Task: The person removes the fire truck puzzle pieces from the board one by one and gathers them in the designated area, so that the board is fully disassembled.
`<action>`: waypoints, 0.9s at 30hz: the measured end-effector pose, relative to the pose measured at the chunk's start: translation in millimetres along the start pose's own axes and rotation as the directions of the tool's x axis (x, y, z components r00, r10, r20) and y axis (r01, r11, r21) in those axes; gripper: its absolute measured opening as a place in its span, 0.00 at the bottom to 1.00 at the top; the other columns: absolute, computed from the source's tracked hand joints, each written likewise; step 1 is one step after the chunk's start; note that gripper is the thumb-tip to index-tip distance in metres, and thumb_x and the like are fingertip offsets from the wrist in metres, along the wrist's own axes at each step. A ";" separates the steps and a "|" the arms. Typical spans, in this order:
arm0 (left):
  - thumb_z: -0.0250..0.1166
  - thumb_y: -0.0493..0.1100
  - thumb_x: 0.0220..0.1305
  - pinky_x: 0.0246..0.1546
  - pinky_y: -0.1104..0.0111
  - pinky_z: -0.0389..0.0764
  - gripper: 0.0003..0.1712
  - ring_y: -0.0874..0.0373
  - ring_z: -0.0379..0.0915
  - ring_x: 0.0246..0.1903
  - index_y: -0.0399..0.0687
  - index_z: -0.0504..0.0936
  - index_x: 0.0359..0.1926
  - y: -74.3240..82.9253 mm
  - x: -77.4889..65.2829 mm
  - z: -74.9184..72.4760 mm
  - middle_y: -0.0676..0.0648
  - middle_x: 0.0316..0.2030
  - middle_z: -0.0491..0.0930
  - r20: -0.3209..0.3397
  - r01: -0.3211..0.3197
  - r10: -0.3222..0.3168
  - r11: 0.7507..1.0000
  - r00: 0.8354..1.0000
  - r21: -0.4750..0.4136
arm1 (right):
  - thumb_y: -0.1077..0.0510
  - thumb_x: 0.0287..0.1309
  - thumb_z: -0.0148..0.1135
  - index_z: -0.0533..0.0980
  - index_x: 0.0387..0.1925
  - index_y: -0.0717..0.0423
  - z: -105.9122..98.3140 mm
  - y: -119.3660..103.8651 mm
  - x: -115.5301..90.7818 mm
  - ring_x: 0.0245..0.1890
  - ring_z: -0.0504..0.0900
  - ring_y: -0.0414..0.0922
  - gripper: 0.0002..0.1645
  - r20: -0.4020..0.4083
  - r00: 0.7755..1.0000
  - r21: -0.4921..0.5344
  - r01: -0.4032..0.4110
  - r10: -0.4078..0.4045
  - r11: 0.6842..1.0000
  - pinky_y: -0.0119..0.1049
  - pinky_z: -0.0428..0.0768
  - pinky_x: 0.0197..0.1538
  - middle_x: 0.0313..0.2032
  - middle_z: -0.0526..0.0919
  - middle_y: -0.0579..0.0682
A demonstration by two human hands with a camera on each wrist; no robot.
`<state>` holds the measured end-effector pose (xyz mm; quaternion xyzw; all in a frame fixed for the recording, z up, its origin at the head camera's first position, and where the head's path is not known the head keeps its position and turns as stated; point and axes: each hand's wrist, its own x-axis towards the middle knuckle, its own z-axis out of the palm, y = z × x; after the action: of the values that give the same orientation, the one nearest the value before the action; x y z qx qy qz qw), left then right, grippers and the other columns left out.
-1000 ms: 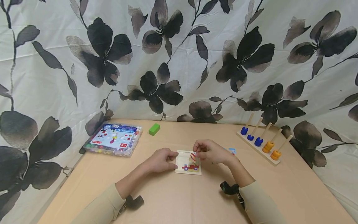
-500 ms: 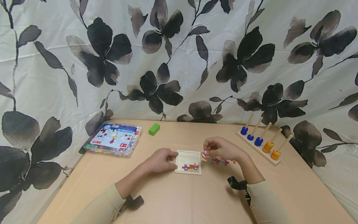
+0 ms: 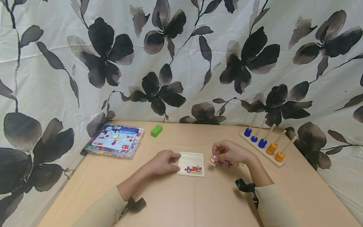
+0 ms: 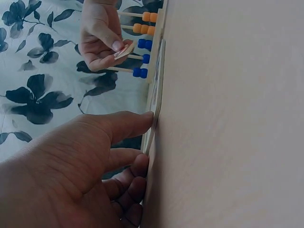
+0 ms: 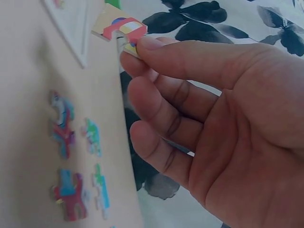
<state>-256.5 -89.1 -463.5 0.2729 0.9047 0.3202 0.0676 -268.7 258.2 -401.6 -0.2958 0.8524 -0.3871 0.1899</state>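
A square wooden puzzle board (image 3: 190,159) lies flat on the table, with a red vehicle piece (image 3: 193,169) in its lower part. My left hand (image 3: 163,163) holds the board's left edge, thumb and index finger set apart along it; the left wrist view shows this hand (image 4: 80,166) with the board (image 4: 159,95) edge-on. To the right, my right hand (image 3: 231,153) pinches a puzzle piece between thumb and index finger. In the right wrist view this puzzle piece (image 5: 128,27) has red, yellow and blue print on bare wood. Its other fingers are loosely curled.
Several loose puzzle pieces (image 5: 69,194) lie on the table under my right hand. A peg counting stand (image 3: 262,151) with blue and orange beads stands back right. A green block (image 3: 156,130) and a clear bead box (image 3: 114,141) are back left, before a floral cloth (image 3: 204,72).
My right hand has moved right, away from the board, carrying the puzzle piece from over the board's upper right to above the loose pieces. My left hand and the board stay put.
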 end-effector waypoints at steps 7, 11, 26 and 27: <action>0.77 0.47 0.57 0.44 0.65 0.72 0.33 0.59 0.70 0.37 0.42 0.83 0.63 -0.8 0.3 0.7 0.53 0.36 0.79 -0.001 0.000 0.000 1.000 1.000 0.002 | 0.67 0.67 0.65 0.78 0.37 0.59 6.3 10.1 -6.6 0.28 0.79 0.53 0.03 0.022 1.000 0.033 -0.008 0.007 0.999 0.37 0.76 0.25 0.33 0.85 0.61; 0.77 0.47 0.57 0.43 0.65 0.72 0.33 0.59 0.70 0.37 0.42 0.83 0.63 -1.7 0.6 1.0 0.53 0.36 0.79 0.003 -0.004 0.004 1.000 1.000 -0.001 | 0.71 0.65 0.63 0.79 0.37 0.62 8.9 14.9 -12.0 0.27 0.77 0.50 0.04 0.034 0.999 0.038 -0.006 0.005 0.999 0.39 0.78 0.27 0.31 0.84 0.57; 0.78 0.47 0.57 0.43 0.64 0.71 0.33 0.58 0.70 0.37 0.41 0.83 0.63 -1.6 1.0 1.8 0.53 0.36 0.79 0.001 -0.013 0.013 1.000 1.000 0.011 | 0.73 0.60 0.66 0.82 0.37 0.64 8.8 23.0 -15.0 0.26 0.74 0.41 0.05 0.064 0.998 0.050 -0.027 0.024 0.998 0.34 0.76 0.31 0.28 0.82 0.56; 0.78 0.47 0.57 0.43 0.64 0.71 0.33 0.58 0.70 0.37 0.41 0.83 0.63 -1.8 1.1 2.1 0.53 0.36 0.79 0.002 -0.014 0.014 1.000 1.000 0.010 | 0.73 0.59 0.66 0.82 0.37 0.64 8.8 23.7 -15.1 0.27 0.75 0.40 0.05 0.065 0.998 0.046 -0.029 0.026 0.999 0.33 0.76 0.31 0.28 0.82 0.56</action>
<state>-257.7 -88.5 -466.3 0.2800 0.9043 0.3158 0.0646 -261.0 275.6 -423.9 -0.2919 0.8405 -0.3947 0.2293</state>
